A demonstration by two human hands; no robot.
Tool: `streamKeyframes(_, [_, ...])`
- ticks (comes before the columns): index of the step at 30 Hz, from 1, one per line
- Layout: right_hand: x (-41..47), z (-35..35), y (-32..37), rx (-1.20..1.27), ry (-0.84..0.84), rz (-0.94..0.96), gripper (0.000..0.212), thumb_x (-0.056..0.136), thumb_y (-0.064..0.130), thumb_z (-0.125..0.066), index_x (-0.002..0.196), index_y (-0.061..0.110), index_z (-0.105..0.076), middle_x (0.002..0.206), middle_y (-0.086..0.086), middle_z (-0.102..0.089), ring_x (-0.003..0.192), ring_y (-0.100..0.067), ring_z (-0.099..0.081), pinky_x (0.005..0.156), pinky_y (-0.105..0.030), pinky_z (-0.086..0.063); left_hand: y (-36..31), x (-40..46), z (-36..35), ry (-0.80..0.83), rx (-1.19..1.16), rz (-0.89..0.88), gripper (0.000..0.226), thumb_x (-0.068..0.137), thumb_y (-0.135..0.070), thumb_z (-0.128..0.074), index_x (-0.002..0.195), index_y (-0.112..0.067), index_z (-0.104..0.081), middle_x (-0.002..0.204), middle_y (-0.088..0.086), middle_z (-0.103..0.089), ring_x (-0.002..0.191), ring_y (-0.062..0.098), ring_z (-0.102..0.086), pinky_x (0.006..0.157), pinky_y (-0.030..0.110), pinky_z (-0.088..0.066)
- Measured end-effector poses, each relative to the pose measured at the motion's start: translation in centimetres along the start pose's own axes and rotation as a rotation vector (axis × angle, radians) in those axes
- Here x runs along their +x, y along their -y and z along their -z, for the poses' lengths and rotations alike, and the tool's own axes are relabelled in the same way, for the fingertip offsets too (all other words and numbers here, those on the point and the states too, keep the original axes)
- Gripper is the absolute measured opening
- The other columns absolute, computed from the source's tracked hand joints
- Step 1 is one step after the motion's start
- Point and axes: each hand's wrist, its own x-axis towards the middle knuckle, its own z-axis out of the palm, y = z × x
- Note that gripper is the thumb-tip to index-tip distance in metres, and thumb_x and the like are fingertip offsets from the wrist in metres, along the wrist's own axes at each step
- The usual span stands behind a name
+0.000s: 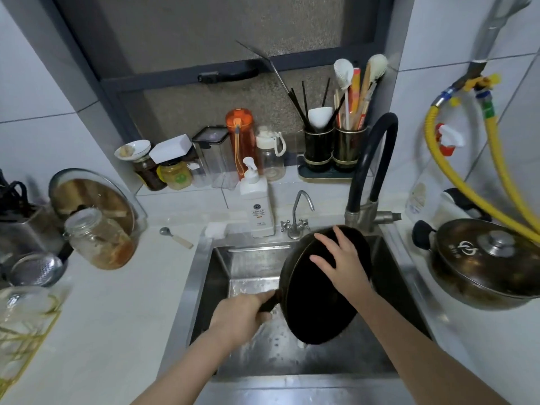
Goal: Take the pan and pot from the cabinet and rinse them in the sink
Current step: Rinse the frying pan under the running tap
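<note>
White tiles back a pale surface [111,311] around one steel sink [201,276], which has two taps: a black-necked one [377,159] and a small chrome one [298,213]. One black pan [309,305] tilts steeply over the basin; one lidded pot [482,264] sits on the surface to the right, partly cut off by the frame edge. The left hand [239,317] curls its fingers round the pan's handle, mostly hidden beneath them. The right hand [342,258] spreads its fingers wide, flat against the pan's dark inside.
</note>
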Motion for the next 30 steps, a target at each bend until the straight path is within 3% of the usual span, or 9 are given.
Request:
streamKeyframes(2, [0.2,0.5,-1.2,-0.031,0.060,-0.009,0.050,0.091,0.038,-0.055,0.138,0.031,-0.043,0.157,-0.006,-0.021,0.144,-0.024,-0.017,0.116,-0.035,-0.014,-0.5,0.8,-1.3,0.063,-0.212,0.036,0.048,0.093,-0.037,-0.052,0.134,-0.055,-0.036,0.104,-0.009,-0.069,0.088,0.013,-0.066,0.076,0.028,-0.049])
streamKeyframes(5, [0.5,1.7,-3.4,-0.083,0.133,-0.047,0.047,0.091,0.035,-0.056,0.137,0.026,-0.047,0.150,-0.007,-0.035,0.141,-0.023,-0.025,0.115,-0.033,-0.016,-1.2,2.1,-2.9,0.165,-0.589,0.124,0.045,0.092,-0.029,-0.057,0.133,-0.045,-0.047,0.071,-0.004,-0.060,0.052,0.008,-0.053,0.054,0.024,-0.048])
streamKeyframes(8, [1.2,3.5,-5.7,-0.118,0.170,-0.080,0.043,0.091,0.031,-0.057,0.133,0.020,-0.052,0.141,-0.007,-0.047,0.134,-0.021,-0.037,0.111,-0.030,-0.023,-2.0,3.5,-3.8,0.213,-0.818,0.180,0.047,0.092,-0.019,-0.059,0.135,-0.034,-0.049,0.059,0.003,-0.057,0.040,0.013,-0.047,0.041,0.024,-0.041])
streamKeyframes(14, [5.3,7.9,-11.0,-0.231,0.092,-0.097,0.037,0.090,0.025,-0.060,0.124,0.012,-0.060,0.126,-0.008,-0.061,0.121,-0.026,-0.052,0.103,-0.032,-0.034,-4.3,6.1,-4.9,0.209,-1.032,0.277,0.050,0.090,-0.009,-0.060,0.137,-0.021,-0.047,0.050,0.006,-0.055,0.032,0.015,-0.044,0.033,0.020,-0.035])
streamKeyframes(18, [9.0,10.5,-13.9,-0.282,0.050,-0.090,0.025,0.089,0.018,-0.060,0.110,0.007,-0.067,0.113,-0.012,-0.067,0.108,-0.031,-0.059,0.094,-0.036,-0.041,-5.6,7.2,-4.7,0.201,-1.076,0.265,0.047,0.091,-0.007,-0.059,0.134,-0.024,-0.050,0.051,0.007,-0.053,0.032,0.014,-0.043,0.033,0.020,-0.033])
streamKeyframes(23, [12.1,11.8,-16.8,-0.382,0.031,-0.210,0.025,0.093,0.014,-0.053,0.114,0.010,-0.065,0.117,-0.012,-0.064,0.107,-0.031,-0.057,0.086,-0.034,-0.041,-6.3,7.2,-4.2,0.206,-1.138,0.283,0.045,0.085,-0.008,-0.067,0.126,-0.025,-0.057,0.050,0.003,-0.058,0.035,0.014,-0.048,0.038,0.019,-0.038])
streamKeyframes(30, [14.2,11.0,-18.5,-0.398,-0.019,-0.297,0.021,0.093,0.011,-0.051,0.101,0.011,-0.070,0.096,-0.015,-0.069,0.089,-0.033,-0.062,0.075,-0.038,-0.050,-6.4,6.5,-3.8,0.263,-1.270,0.350,0.044,0.084,-0.007,-0.068,0.123,-0.027,-0.059,0.058,0.018,-0.058,0.039,0.018,-0.048,0.041,0.022,-0.039])
